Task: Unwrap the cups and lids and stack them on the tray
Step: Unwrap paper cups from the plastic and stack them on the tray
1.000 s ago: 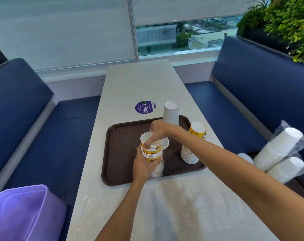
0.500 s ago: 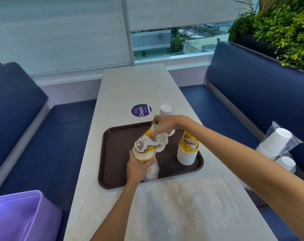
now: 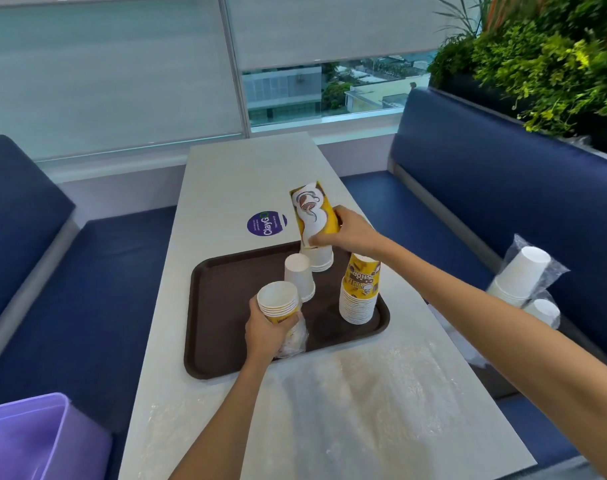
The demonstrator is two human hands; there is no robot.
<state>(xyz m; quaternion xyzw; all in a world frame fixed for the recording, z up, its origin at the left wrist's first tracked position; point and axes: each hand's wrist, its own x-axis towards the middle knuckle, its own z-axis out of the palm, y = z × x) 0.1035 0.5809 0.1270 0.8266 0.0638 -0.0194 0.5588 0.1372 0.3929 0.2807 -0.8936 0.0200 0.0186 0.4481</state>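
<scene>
left hand [image 3: 265,329] grips nested cups [image 3: 278,301] over near side of tray [image 3: 226,323] | right hand [image 3: 350,233] grips yellow cup [image 3: 312,211] over white stack [image 3: 317,259], tray's far side | risk: off-centre landing likely topples stack

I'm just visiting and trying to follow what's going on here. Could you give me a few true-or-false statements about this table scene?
1. The right hand grips a yellow printed cup. True.
2. The left hand is empty. False: it holds a short cup stack.
3. The tray is blue. False: it is dark brown.
4. Wrapped white cups lie on the bench at right. True.
</scene>
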